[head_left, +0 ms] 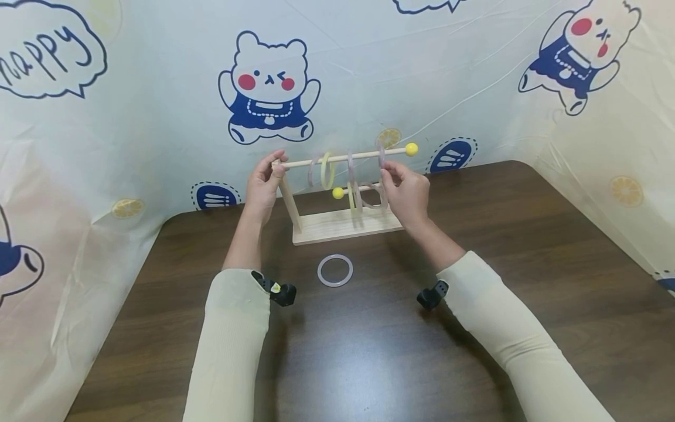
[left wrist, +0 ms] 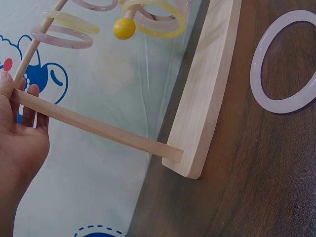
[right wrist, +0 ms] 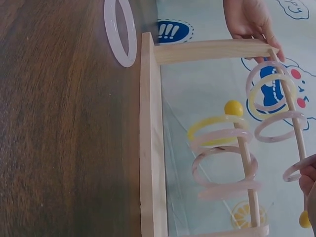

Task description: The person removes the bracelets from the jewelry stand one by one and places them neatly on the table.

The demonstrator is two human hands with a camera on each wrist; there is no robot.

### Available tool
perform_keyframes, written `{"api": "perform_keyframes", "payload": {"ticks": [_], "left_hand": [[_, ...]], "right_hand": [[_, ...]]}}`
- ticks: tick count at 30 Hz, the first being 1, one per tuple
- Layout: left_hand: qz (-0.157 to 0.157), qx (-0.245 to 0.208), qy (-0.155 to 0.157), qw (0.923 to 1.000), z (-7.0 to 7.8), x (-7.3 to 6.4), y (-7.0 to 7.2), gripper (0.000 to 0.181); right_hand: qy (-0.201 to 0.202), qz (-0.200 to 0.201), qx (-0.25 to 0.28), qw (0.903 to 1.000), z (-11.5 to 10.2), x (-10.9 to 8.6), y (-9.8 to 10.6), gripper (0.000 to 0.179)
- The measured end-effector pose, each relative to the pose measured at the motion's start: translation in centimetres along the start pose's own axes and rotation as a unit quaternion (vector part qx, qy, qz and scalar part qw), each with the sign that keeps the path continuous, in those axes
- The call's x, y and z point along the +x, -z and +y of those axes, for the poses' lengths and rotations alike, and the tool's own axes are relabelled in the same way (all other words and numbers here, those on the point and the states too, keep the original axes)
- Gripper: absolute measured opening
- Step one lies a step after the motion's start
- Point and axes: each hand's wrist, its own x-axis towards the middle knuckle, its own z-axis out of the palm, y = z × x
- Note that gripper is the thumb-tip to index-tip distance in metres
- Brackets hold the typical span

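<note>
A wooden bangle stand (head_left: 337, 227) has an upper rod (head_left: 299, 164) and a shorter lower one. My left hand (head_left: 261, 190) grips the top of its left post, thumb in front and fingers behind. At the other side, my right hand (head_left: 408, 193) pinches a pale purple bangle (right wrist: 291, 174) that hangs round the upper rod, near the yellow ball at its end. Further along that rod hang a yellow bangle (right wrist: 253, 98) and pale purple ones. Several bangles, among them a yellow one (right wrist: 193, 131), circle the lower rod.
A loose pale purple bangle (head_left: 320, 271) lies flat on the dark wooden table (head_left: 337, 351) in front of the stand. Close behind the stand hangs a printed cloth (head_left: 358, 76) with bear figures. Yellow balls (head_left: 338, 193) cap the rods.
</note>
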Motion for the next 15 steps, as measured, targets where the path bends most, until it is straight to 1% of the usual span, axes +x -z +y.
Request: {"api": "perform_keyframes", "payload": {"ticks": [5,10,15], "left_hand": [[-0.003,-0.002,-0.003,1.0000,0.03,0.05,-0.04,0.038],[0.005,-0.004,0.000,1.0000,-0.03,0.07,-0.01,0.036],[0.005,-0.002,0.003,1.0000,-0.09,0.07,-0.04,0.037]], "right_hand": [[-0.015,0.010,0.008,0.9998,0.19,0.21,0.15,0.014],[-0.027,0.015,0.016,0.9994,0.16,0.51,0.37,0.014],[-0.036,0.019,0.019,0.9990,0.22,0.65,0.65,0.014]]}}
